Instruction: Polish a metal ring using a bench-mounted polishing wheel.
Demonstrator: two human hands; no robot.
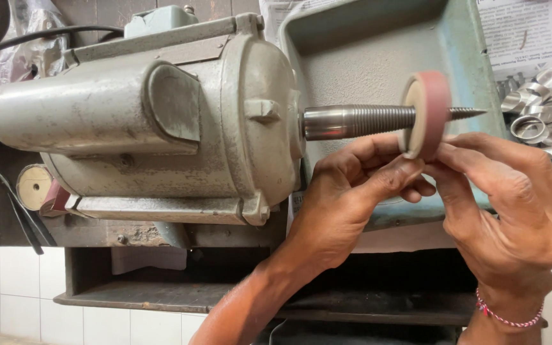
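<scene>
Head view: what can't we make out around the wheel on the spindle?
- Pink wheel: lower rim hidden by the fingers of the left hand and right hand.
- Threaded spindle: part inside the wheel hidden.
- Metal rings: pile cut off by the right edge.
- Small disc: partly behind the motor.

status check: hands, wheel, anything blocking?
Left hand and right hand both pinch the pink wheel on the threaded spindle. Wheel sits partway along, tip exposed. Nothing in the way; metal rings lie apart.
</scene>
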